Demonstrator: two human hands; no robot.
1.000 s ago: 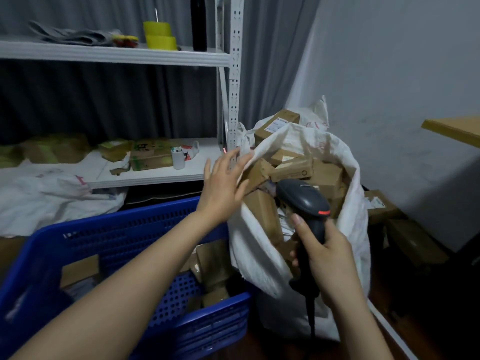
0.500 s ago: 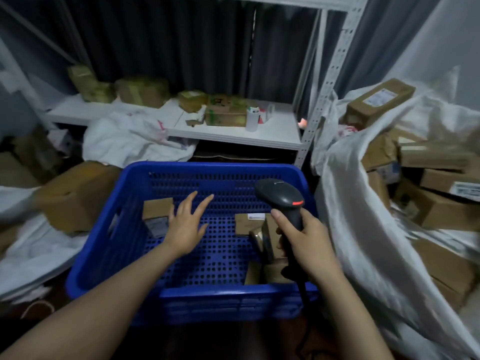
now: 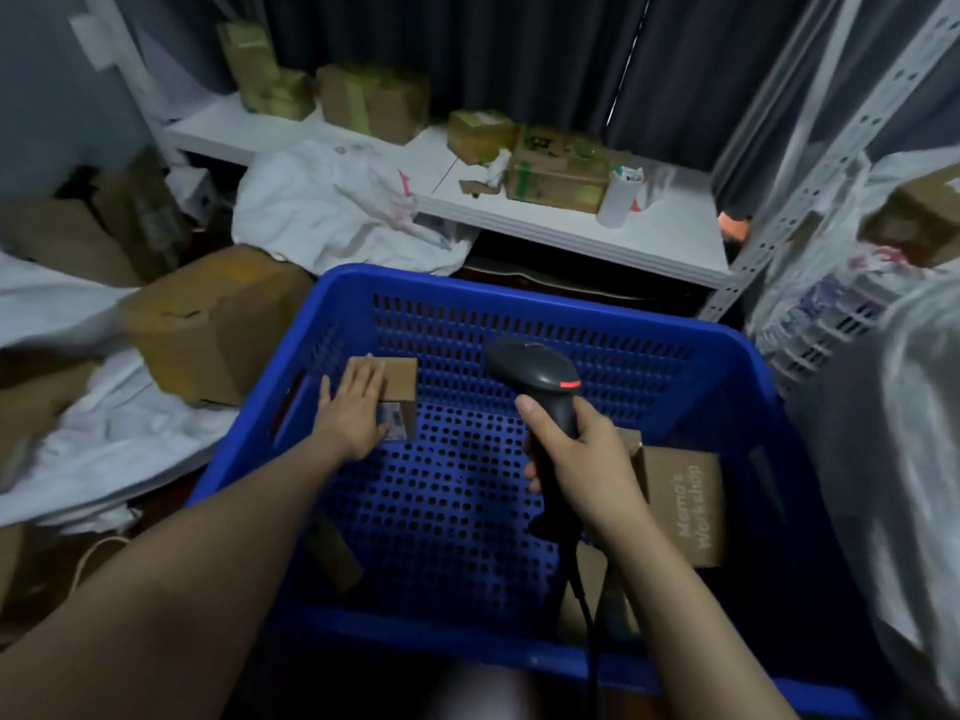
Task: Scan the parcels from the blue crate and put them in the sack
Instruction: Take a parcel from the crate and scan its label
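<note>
Your crate [image 3: 519, 284] is bright blue, patterned all over with rows of holes. The parcel [image 3: 399, 379] is plain brown with a pale label [image 3: 393, 426]. Your scanner [image 3: 535, 367] is dark grey with a red stripe [image 3: 570, 385]. The lettered box [image 3: 680, 506] is brown, the sack [image 3: 924, 433] white, the curtain [image 3: 519, 54] dark grey.

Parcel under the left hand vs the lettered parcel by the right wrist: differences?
The left hand rests on the small parcel; the lettered parcel is untouched, partly hidden by the right hand holding the scanner.
The small parcel sits far-left in the blue crate; the lettered parcel lies near-right.
The small parcel shows a label on its near side; the lettered parcel has words printed on top.
Shared: both brown cardboard, both in the crate.
</note>
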